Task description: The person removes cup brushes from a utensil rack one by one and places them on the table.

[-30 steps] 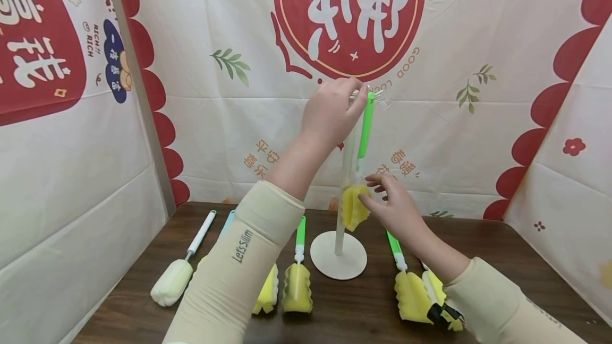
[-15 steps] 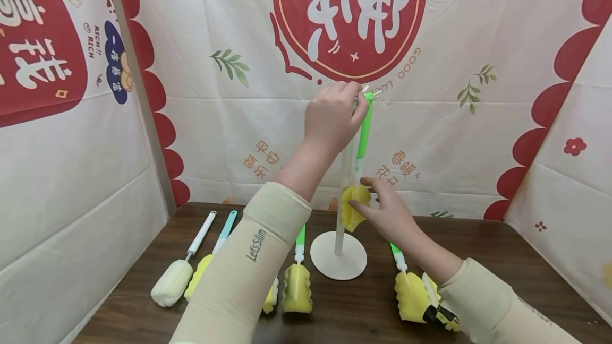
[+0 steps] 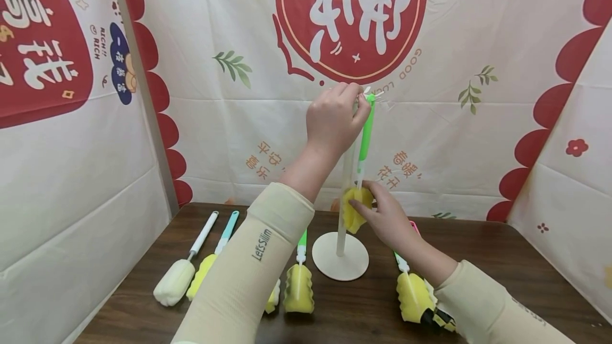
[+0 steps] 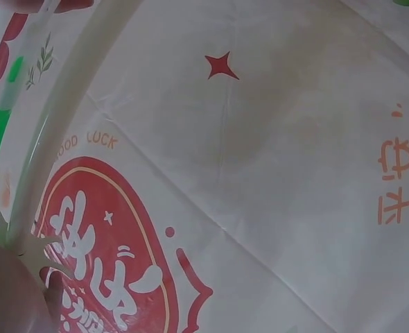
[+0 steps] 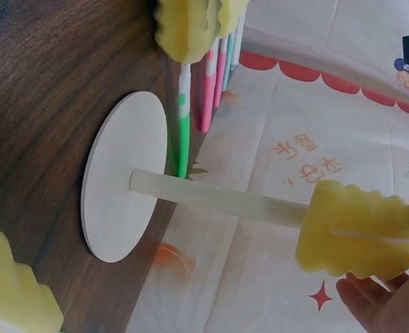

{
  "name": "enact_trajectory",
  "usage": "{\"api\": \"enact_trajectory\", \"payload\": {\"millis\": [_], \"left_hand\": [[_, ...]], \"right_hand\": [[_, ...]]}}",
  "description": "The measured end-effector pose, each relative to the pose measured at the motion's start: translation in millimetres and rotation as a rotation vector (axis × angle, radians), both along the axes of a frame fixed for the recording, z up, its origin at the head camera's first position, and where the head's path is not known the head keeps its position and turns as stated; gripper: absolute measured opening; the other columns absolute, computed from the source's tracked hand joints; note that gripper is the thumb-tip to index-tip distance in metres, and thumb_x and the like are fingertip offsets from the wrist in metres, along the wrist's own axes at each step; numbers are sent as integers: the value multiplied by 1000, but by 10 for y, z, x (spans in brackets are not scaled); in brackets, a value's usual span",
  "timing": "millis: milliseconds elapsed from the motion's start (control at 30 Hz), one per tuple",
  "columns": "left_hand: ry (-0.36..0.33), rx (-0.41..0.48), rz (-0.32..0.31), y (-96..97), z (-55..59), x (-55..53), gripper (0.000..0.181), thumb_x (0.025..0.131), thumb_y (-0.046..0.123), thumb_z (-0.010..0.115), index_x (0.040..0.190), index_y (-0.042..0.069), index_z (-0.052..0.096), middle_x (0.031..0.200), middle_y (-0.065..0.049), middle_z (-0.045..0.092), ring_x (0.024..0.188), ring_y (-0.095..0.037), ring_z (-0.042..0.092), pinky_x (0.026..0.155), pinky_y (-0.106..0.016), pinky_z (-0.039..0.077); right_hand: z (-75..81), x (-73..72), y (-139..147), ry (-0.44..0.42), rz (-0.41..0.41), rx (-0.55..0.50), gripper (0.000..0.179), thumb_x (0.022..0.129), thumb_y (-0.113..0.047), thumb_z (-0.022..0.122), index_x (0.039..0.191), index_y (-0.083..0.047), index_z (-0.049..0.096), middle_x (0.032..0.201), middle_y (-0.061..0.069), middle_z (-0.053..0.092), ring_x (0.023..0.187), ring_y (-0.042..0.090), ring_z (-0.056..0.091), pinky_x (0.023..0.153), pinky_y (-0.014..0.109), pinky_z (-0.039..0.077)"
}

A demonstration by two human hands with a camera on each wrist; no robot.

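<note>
A white stand with a round base, an upright pole and a ring of hooks rises at the middle of the table. My left hand grips the stand's top, fingers curled at the hooks. From a hook hangs a sponge cup brush, its green handle up and its yellow sponge down beside the pole. My right hand pinches that sponge from the right, thumb in front. In the right wrist view, its fingers lie at the sponge's lower end.
Left of the stand lie a white sponge brush, a blue-handled brush and a green-handled one; my left sleeve covers more. Another yellow brush lies at right, partly behind my right arm. Printed cloth encloses the table.
My right hand has moved left and closed on the hanging brush's sponge. My left hand has shifted slightly right and down at the stand's top, and its sleeve uncovers the blue-handled brush.
</note>
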State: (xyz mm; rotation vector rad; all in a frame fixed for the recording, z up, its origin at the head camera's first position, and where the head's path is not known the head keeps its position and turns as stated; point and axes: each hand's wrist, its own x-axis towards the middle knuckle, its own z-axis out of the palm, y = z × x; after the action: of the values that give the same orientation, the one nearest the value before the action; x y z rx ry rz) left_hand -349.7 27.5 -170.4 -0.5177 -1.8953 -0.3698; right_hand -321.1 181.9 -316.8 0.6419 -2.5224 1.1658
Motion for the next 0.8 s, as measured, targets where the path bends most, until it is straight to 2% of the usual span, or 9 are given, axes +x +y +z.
{"api": "enact_trajectory", "payload": {"millis": [367, 800], "left_hand": [[41, 4, 12, 32, 11, 80, 30, 98, 32, 46, 101, 14, 70, 100, 3, 72, 76, -11, 63, 69, -15, 46], [37, 20, 24, 90, 9, 214, 28, 97, 31, 48, 101, 14, 70, 99, 3, 72, 74, -11, 62, 66, -16, 46]], "right_hand": [[6, 84, 56, 15, 34, -34, 42, 100, -26, 57, 132, -2, 49, 121, 13, 55, 108, 30, 56, 86, 48, 50], [-2, 210, 157, 70, -8, -8, 33, 100, -20, 56, 128, -2, 53, 114, 13, 60, 99, 27, 59, 81, 46, 52]]}}
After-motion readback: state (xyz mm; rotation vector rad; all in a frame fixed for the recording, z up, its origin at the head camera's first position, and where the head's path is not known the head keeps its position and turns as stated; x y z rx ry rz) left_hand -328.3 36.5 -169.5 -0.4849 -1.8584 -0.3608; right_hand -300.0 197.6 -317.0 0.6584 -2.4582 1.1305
